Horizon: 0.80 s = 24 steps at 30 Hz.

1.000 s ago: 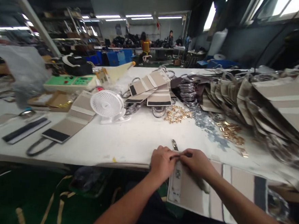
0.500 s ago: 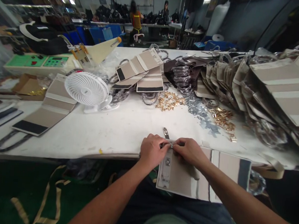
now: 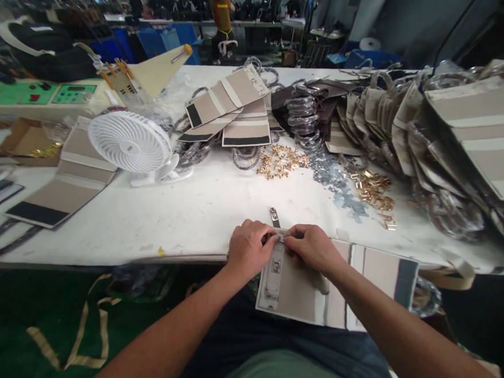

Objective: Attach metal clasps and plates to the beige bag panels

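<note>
2 bare hands meet at the near edge of a white table (image 3: 207,209), the left hand (image 3: 250,247) and right hand (image 3: 312,248) both pinching the top edge of a beige panel (image 3: 296,290) that overhangs toward the person's lap. A small metal clip (image 3: 275,217) lies just beyond the fingertips; gold fittings (image 3: 280,161) and a white fan (image 3: 130,142) sit farther back.

White worktable (image 3: 199,208) — dark green floor (image 3: 23,305), blue crates (image 3: 163,40) far behind.

A bag-making workshop: stacked beige bag panels (image 3: 476,130), gold fittings (image 3: 280,161) across a white worktable (image 3: 198,214).
</note>
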Tool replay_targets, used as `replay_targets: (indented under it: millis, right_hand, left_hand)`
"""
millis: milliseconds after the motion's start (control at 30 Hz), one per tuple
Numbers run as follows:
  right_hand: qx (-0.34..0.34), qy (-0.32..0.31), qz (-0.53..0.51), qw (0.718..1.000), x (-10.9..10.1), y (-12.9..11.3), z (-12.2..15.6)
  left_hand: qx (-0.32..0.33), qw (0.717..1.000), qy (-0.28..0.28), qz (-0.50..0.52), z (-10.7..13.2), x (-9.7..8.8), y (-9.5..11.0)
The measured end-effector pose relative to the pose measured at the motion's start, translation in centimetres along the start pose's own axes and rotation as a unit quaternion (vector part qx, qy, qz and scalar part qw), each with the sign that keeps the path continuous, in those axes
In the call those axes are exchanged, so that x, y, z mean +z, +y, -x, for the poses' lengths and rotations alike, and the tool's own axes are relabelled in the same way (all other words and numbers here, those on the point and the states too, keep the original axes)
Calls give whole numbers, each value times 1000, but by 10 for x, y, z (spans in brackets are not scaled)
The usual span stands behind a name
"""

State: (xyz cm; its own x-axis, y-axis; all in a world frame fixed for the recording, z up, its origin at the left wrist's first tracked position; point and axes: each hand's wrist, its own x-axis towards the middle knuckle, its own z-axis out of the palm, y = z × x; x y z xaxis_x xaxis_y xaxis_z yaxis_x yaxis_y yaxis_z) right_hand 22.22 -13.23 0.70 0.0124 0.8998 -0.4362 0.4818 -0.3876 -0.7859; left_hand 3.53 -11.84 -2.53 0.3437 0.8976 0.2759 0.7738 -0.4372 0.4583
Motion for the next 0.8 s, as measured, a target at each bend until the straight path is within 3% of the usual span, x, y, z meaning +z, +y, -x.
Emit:
replay_targets:
  millis: [400,633,800]
  right_hand:
    - [-7,-11,-23,1000,-3,-1,1]
    - [-38,-80,-64,994,-9,6,-3]
    - [-29,-91,-36,995,-11,6,-8]
  left_hand:
    - [6,999,-24,-28,1,-2,2]
    - [8,998,-42,-37,1,-5,5]
    - [11,998,-40,-40,1,-5,4]
